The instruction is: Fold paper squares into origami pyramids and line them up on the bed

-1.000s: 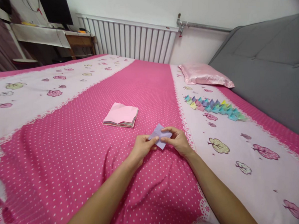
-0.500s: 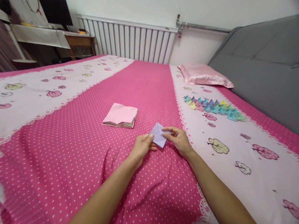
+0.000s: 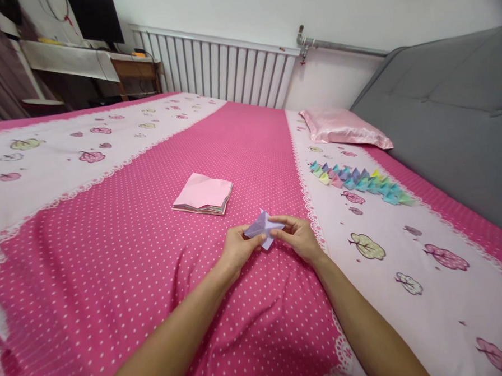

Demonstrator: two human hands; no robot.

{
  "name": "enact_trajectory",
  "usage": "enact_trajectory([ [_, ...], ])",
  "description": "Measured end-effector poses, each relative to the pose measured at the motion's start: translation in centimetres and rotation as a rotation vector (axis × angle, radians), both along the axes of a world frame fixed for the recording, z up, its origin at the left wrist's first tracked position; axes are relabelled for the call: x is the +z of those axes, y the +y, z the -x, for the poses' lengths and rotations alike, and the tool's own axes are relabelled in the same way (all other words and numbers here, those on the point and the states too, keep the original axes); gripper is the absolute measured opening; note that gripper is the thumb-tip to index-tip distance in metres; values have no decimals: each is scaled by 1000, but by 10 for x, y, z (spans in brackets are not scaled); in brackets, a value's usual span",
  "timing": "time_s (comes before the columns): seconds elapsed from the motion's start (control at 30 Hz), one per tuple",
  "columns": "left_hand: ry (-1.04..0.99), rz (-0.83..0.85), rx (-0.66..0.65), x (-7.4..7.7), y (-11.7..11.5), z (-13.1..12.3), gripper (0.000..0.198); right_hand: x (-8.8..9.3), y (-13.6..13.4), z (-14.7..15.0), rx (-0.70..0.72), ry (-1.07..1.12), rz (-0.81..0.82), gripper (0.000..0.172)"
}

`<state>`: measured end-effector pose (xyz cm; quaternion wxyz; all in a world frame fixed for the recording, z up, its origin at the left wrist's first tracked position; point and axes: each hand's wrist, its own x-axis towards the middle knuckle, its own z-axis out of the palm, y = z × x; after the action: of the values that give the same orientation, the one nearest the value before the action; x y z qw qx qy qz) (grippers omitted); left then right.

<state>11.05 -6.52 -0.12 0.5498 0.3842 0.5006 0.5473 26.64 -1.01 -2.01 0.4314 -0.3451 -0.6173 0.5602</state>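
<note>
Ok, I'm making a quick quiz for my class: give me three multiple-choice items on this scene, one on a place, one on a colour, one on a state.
1. Where does the row of folded paper pieces lie?
A. beside the television
B. on the pale band right of the hands
C. on the pillow

2. What colour is the paper between the hands?
A. lilac
B. green
C. orange

3. How is that paper held?
A. lying flat, untouched
B. left hand only
C. pinched by both hands

Answers: 1 B, the row sits on the pale strip of the bed cover. 2 A, it looks pale purple. 3 C, left hand and right hand each grip an edge.
</note>
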Motion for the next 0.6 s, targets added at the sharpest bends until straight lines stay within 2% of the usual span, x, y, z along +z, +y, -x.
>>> enact_trajectory([
  [0.13, 4, -14, 74, 4, 0, 0, 16, -1, 0, -1, 31, -68, -87, 35],
  [0.4, -3, -32, 94, 6, 1, -1, 9, 0, 4, -3, -78, -187, -362, 18],
  [0.5, 7, -23, 88, 7, 0, -2, 12, 3, 4, -4, -70, -176, -398, 13],
  [0.6, 6, -18, 90, 9, -1, -2, 19, 5, 2, -4, -26, -171, -345, 12],
])
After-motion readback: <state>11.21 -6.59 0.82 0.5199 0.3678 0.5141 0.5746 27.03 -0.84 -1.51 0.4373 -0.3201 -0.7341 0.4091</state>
